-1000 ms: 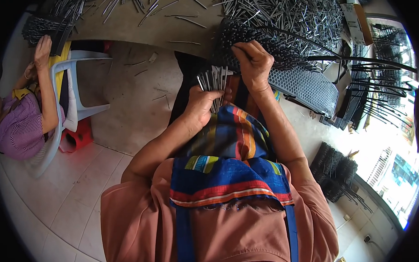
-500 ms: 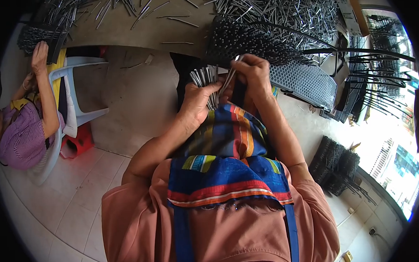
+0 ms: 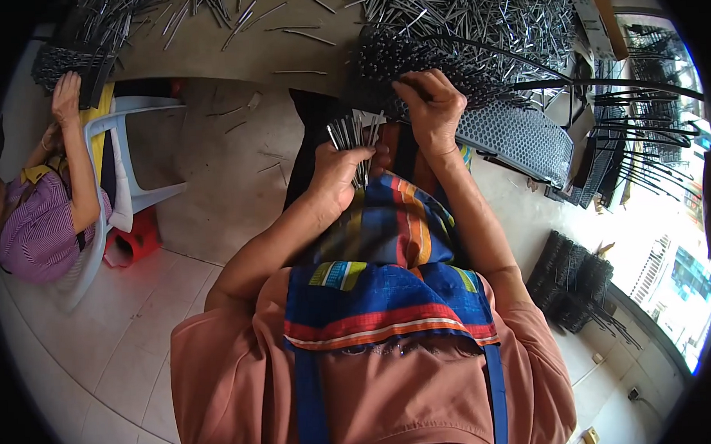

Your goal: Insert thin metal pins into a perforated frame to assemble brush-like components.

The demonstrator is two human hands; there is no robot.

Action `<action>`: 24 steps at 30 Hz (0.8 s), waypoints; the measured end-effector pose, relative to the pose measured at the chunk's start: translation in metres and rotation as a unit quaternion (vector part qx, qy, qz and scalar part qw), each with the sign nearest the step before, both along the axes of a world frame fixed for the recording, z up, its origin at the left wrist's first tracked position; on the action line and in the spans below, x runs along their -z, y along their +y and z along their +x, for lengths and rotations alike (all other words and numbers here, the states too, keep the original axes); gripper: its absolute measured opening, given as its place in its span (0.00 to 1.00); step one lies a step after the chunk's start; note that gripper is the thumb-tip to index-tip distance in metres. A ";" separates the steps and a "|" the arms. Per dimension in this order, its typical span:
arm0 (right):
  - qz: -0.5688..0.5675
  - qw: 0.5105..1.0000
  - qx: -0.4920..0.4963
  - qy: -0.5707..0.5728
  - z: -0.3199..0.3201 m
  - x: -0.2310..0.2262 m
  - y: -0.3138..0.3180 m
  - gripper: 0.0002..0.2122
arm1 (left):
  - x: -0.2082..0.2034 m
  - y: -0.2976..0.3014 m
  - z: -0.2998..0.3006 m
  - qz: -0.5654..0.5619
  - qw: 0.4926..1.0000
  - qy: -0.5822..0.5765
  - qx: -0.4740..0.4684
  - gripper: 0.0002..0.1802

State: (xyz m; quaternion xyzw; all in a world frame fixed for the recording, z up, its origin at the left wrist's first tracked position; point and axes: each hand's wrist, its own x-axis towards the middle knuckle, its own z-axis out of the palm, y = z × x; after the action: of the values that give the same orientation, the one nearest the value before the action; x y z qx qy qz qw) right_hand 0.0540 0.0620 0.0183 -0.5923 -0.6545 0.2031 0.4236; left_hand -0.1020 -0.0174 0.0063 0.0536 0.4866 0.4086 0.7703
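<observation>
A bundle of thin metal rods (image 3: 353, 133) stands up out of my left hand (image 3: 335, 174), whose fingers are wrapped round it above my lap. To the right and a little farther away, my right hand (image 3: 433, 113) is pinched at the near edge of a black rack (image 3: 385, 68) packed with many upright rods. Its fingertips overlap the rods there; whether one is between them I cannot make out. Behind the rack lies a large heap of loose metal rods (image 3: 481, 18).
Loose rods lie on the brown table (image 3: 232, 58). A perforated grey panel (image 3: 517, 142) sits right of my right forearm, near black racks with wires (image 3: 642, 141). A co-worker (image 3: 42, 209) sits at the left on a pale blue plastic chair (image 3: 139, 194). Dark bundles (image 3: 569, 281) stand on the floor.
My right hand has moved up and away from the bundle to the rack edge. The rods it held beside my left hand no longer show in its fingers. My left hand stays put.
</observation>
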 end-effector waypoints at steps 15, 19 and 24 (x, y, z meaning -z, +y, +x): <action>0.027 0.988 0.001 -0.152 0.009 -0.003 -0.008 0.05 | -0.002 0.006 -0.002 -0.021 0.999 -0.040 -0.019 0.08; 0.088 0.966 -0.034 -0.239 0.002 -0.004 -0.002 0.08 | 0.003 0.002 0.000 -0.035 0.998 -0.043 -0.014 0.08; 0.103 0.925 -0.096 -0.353 0.002 -0.007 0.016 0.09 | 0.004 -0.002 -0.002 -0.028 0.999 -0.034 -0.010 0.08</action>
State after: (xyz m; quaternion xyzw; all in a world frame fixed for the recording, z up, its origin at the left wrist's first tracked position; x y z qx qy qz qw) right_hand 0.0559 0.0780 0.0253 -0.5130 -0.8329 -0.0481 0.2019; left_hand -0.1035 -0.0193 0.0023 0.0134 0.4715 0.4041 0.7837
